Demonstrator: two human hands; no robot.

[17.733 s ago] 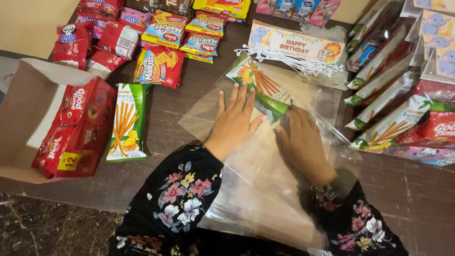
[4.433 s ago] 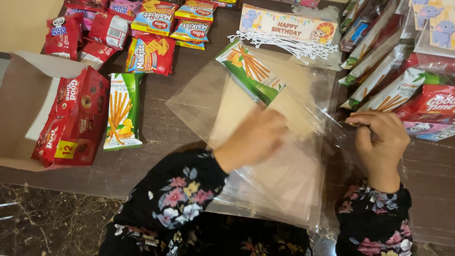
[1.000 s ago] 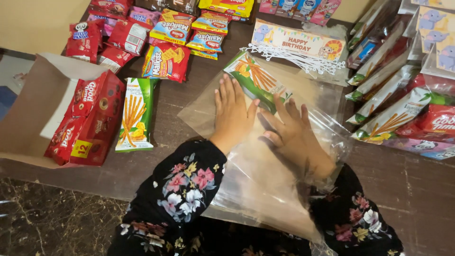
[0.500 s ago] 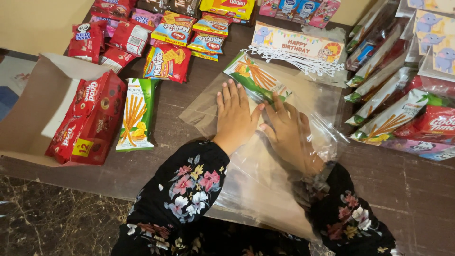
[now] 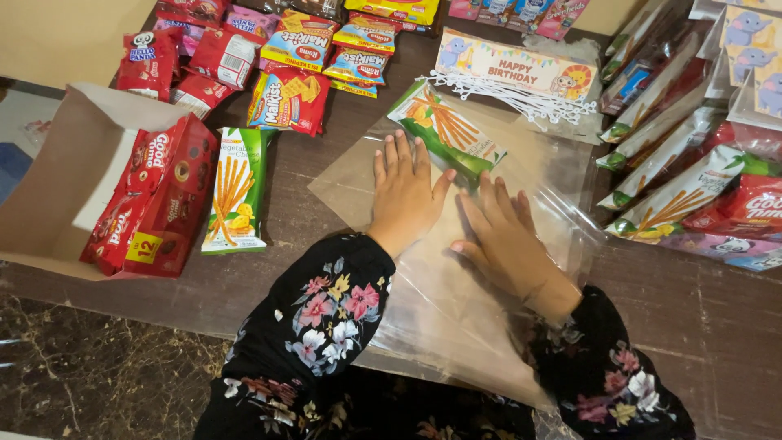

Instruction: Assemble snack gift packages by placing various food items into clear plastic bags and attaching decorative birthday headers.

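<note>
Two hands lie flat with fingers spread: the left hand (image 5: pixel 403 195) on top of a clear plastic bag (image 5: pixel 456 301), the right hand (image 5: pixel 505 240) pushed inside it. One green snack packet (image 5: pixel 446 134) sits at the bag's far end, by the fingertips. A second green packet (image 5: pixel 234 191) lies on the dark wooden table (image 5: pixel 700 326), beside an open cardboard box (image 5: pixel 57 195) holding red biscuit packs (image 5: pixel 155 200).

left hand (image 5: pixel 405 194) and right hand (image 5: pixel 505 241) flat on plastic bag (image 5: pixel 456 318) | snack box (image 5: pixel 446 129) in bag, behind the fingers | breadstick box (image 5: pixel 236 191) left of bag | banner card (image 5: pixel 511 69) behind bag
</note>
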